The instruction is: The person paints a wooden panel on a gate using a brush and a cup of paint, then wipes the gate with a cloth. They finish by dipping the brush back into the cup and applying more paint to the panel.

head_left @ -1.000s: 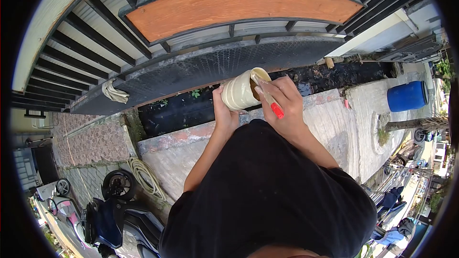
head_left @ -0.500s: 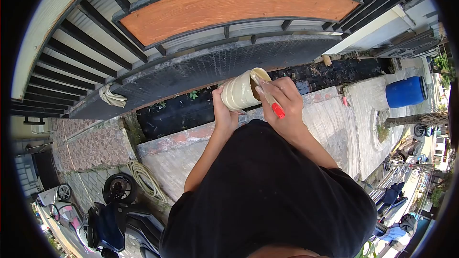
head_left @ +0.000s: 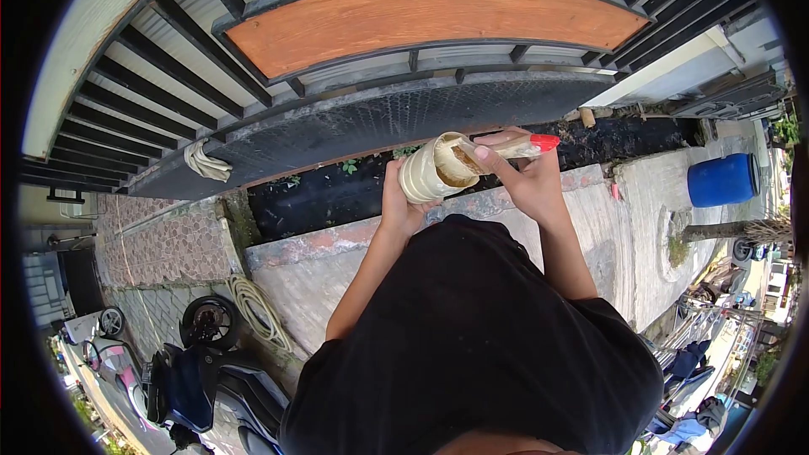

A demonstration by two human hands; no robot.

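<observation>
My left hand (head_left: 403,205) is wrapped round a cream-coloured container (head_left: 424,173), which is tilted with its open mouth toward the right. Brownish material shows on the inside wall. In my right hand (head_left: 533,181) is a brush (head_left: 516,148) with a red-tipped handle; the red end points right, and its head is at the container's mouth. The exact contact between brush and rim is too small to tell. Above both hands stands a black metal gate with an orange wooden panel (head_left: 438,13).
A cloth (head_left: 206,161) hangs on the gate at the left. Below the gate runs a dark ditch (head_left: 316,202). A coiled hose (head_left: 257,313) and a motorcycle (head_left: 211,379) are at the lower left. A blue barrel (head_left: 722,179) lies at the right, near a tree trunk (head_left: 729,230).
My right hand has moved right and turned, so the brush's red end now points right rather than down. The container has shifted slightly, showing more of its inside. The view has moved a little.
</observation>
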